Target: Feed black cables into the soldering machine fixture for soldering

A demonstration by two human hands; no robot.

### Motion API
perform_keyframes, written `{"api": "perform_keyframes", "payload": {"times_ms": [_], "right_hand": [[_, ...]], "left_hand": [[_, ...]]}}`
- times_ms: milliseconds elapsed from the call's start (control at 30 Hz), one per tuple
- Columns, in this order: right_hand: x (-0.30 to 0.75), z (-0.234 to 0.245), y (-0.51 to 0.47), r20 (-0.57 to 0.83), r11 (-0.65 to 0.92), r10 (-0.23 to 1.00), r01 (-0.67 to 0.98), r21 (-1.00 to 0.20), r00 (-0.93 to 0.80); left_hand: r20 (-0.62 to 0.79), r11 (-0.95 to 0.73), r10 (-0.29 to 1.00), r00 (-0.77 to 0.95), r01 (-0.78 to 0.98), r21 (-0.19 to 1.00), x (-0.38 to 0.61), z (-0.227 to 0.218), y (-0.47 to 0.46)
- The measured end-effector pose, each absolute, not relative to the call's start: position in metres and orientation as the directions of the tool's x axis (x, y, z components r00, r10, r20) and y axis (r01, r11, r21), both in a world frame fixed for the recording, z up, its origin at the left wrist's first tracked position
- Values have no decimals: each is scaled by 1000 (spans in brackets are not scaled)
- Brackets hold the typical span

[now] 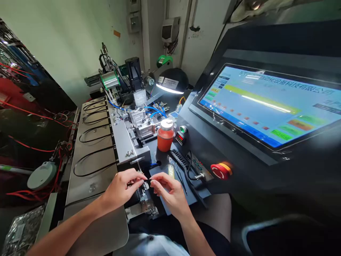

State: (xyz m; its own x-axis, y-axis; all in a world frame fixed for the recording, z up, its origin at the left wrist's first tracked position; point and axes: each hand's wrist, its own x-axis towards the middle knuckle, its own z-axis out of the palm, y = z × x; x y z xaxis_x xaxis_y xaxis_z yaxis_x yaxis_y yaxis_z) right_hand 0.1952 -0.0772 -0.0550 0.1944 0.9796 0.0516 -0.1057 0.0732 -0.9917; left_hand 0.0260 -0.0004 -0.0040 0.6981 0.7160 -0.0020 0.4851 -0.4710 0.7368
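My left hand (123,187) and my right hand (167,191) meet fingertip to fingertip over a small metal fixture (145,203) at the near end of the machine. Both pinch a thin dark part, perhaps a wire end (147,181), between thumb and forefinger. It is too small to name for certain. Black wire loops (92,160) lie in a row on the steel conveyor plate (85,177) left of my hands.
An orange jar with a white lid (165,135) stands beyond my hands. A touchscreen (266,103) and a red emergency button (220,170) are on the right console. The soldering mechanism with a solder spool (109,79) and a lit lamp (172,82) stand farther back. Red cables trail on the left.
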Motion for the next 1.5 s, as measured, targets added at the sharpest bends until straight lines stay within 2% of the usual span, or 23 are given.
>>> {"api": "perform_keyframes", "payload": {"times_ms": [167, 267, 400, 533, 633, 733, 867, 967, 1233, 1500], "right_hand": [[202, -51, -77, 184, 172, 979, 134, -976, 83], [202, -48, -76, 292, 271, 955, 254, -928, 46], [181, -49, -74, 489, 361, 823, 399, -843, 289], [159, -54, -71, 564, 339, 718, 503, -795, 407], [161, -54, -69, 533, 333, 760, 483, -810, 371], [176, -54, -67, 441, 302, 837, 398, -866, 325], [195, -60, -68, 338, 205, 855, 341, -918, 394], [200, -63, -69, 297, 172, 869, 322, -931, 396], [197, -69, -68, 264, 162, 895, 289, -944, 360], [195, -76, -60, 262, 173, 923, 303, -937, 282]], "left_hand": [[105, -662, 635, 766, 469, 585, 25, -8, -6], [159, -704, 629, 761, 471, 532, 26, -6, -10], [192, -590, 742, 642, 490, 641, 30, -3, -18], [115, -450, 817, 566, 499, 740, 33, -3, -22], [92, -416, 841, 533, 528, 740, 32, -5, -19], [56, -406, 853, 520, 591, 697, 28, -7, -11], [-89, -344, 851, 517, 679, 649, 25, -10, 0], [-144, -335, 841, 521, 711, 619, 25, -13, 2], [-179, -326, 840, 512, 740, 588, 25, -13, 2], [-150, -339, 859, 489, 763, 550, 30, -14, 1]]}}
